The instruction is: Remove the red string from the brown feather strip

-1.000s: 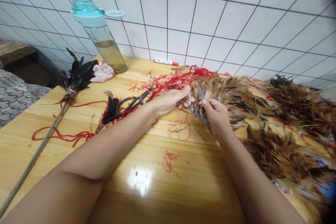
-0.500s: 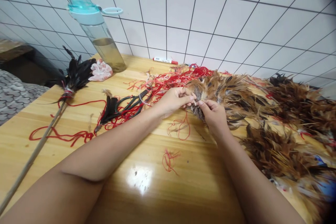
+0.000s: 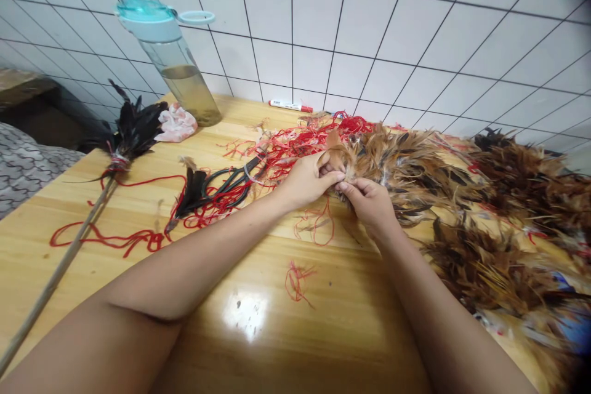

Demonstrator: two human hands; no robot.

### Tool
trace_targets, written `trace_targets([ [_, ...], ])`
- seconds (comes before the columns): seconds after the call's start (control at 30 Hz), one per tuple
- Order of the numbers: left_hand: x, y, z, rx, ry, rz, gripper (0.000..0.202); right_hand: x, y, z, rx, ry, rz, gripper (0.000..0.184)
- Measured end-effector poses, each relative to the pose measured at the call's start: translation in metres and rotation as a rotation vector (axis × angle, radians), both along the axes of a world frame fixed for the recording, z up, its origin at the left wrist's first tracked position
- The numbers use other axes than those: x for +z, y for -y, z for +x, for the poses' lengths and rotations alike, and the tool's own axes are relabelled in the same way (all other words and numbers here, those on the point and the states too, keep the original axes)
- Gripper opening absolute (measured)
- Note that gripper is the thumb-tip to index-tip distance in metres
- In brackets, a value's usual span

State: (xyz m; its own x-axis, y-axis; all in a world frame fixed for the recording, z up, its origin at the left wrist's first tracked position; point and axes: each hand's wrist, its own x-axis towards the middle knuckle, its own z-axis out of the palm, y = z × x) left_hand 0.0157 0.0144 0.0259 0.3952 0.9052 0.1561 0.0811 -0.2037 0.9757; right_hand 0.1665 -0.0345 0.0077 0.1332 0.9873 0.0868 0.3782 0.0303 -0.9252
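My left hand (image 3: 308,181) is closed in a pinch on small brown feathers (image 3: 333,152), which stick up behind its fingers. The fingertips of my right hand (image 3: 373,204) meet those of the left at the base of these feathers, also pinched; the exact spot between the fingertips is hidden. Just beyond and to the right lies a large pile of brown and dark feathers (image 3: 410,166) on the wooden table (image 3: 351,314). Behind the left hand is a tangle of red string (image 3: 309,138).
Black-handled scissors (image 3: 231,183) lie among red string left of my hands. A feather duster (image 3: 132,129) with a long stick, a water bottle (image 3: 189,89), crumpled tissue (image 3: 176,123) and a marker (image 3: 290,106) are farther back. More feather bunches (image 3: 494,265) cover the right side.
My fingertips have come together and shifted slightly left. Orange-brown feathers now stand up behind my left fingers, where they did not show before.
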Motion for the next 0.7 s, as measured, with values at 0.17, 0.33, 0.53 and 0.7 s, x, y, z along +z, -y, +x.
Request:
trace_targets([
  [0.17, -0.0023, -0.003, -0.0014, -0.029, -0.091, -0.034, 0.021, 0.0031, 0.0013, -0.0007, 0.018, 0.026, 0.022, 0.027],
  [0.33, 0.0032, -0.0033, -0.0042, -0.129, -0.052, -0.016, 0.017, 0.0047, 0.0015, -0.0008, 0.021, 0.041, 0.012, 0.027],
  [0.53, 0.0065, 0.0001, -0.0046, -0.168, -0.064, 0.026, 0.019, 0.005, 0.0012, -0.0004, 0.012, 0.151, 0.032, 0.025],
  [0.7, 0.0038, 0.0059, -0.0033, -0.112, -0.139, 0.16, 0.019, 0.0042, 0.0035, -0.0009, -0.025, 0.465, 0.172, 0.025],
])
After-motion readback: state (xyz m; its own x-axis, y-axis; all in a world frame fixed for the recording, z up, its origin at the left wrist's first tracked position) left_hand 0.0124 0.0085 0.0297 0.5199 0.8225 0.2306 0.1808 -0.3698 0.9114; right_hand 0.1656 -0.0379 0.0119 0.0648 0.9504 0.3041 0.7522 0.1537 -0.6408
